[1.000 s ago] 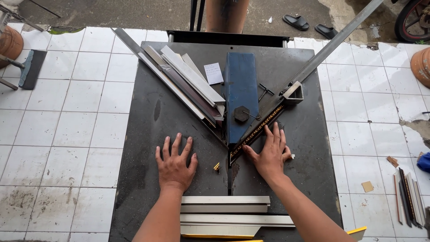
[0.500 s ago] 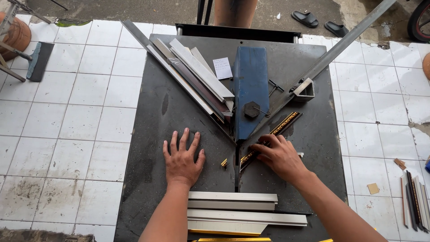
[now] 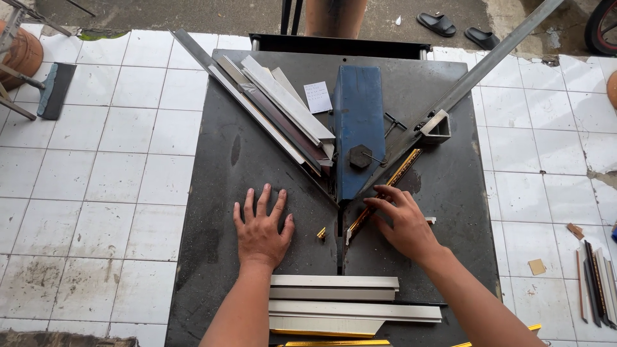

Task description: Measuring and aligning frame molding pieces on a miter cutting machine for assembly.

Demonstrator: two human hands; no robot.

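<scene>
On a white-tiled floor, a dark metal work table (image 3: 212, 193) carries a blue steel blade housing (image 3: 357, 128) at its centre, with a person's two hands laid out before it.

The right hand (image 3: 403, 225) has its fingertips (image 3: 376, 200) pressed together on a narrow gold-patterned moulding strip (image 3: 384, 193), pinning it against the slanted right-hand guide rail; the strip's cut end sits just beside the table's centre slot. The left hand (image 3: 260, 228) lies flat on the bare table top, fingers spread, holding nothing. A small gold offcut (image 3: 321, 234) lies between the two hands. Near the forearms rests a stack of pale cut moulding lengths (image 3: 334, 289); more long mouldings (image 3: 283, 109) lean along the left guide, beside a small white paper note (image 3: 317, 97).
</scene>
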